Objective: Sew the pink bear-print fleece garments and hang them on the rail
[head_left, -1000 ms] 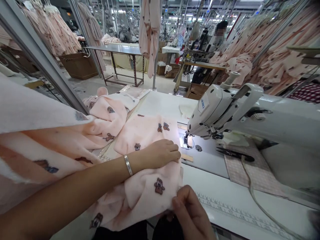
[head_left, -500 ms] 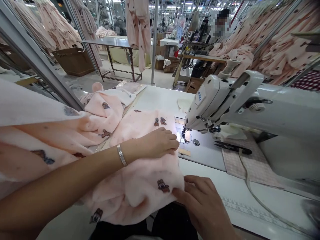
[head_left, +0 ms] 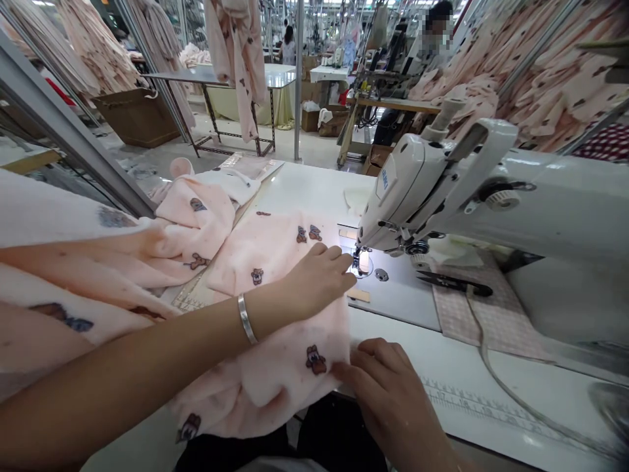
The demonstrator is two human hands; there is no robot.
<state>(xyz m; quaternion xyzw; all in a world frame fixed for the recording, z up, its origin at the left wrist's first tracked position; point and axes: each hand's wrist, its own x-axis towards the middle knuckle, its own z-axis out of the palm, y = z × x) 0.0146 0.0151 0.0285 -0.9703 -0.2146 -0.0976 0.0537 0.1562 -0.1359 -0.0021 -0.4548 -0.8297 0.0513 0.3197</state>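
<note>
Pink fleece fabric (head_left: 280, 262) printed with small brown bears lies bunched across the white sewing table (head_left: 442, 367). My left hand (head_left: 314, 282), with a silver bangle (head_left: 247, 319) on the wrist, presses flat on the fleece just short of the presser foot (head_left: 360, 259). My right hand (head_left: 388, 393) rests on the fleece's near edge with its fingers slightly curled. More of the fleece piles up at the left, under and beyond my left forearm. The needle area is partly hidden by the machine head of the white JUKI sewing machine (head_left: 422, 190).
Black thread snips (head_left: 455, 284) lie on a checked pad (head_left: 472, 321) right of the needle plate. A cable (head_left: 511, 393) crosses the table. A co-worker (head_left: 435, 39) sits at a machine behind, among hanging pink garments (head_left: 555, 72). A brown bin (head_left: 132, 118) stands at the back left.
My right hand has let go of its pinch and spread onto the fleece edge. My left hand has slid slightly toward the needle. The view has tilted, shifting the scene up and left.
</note>
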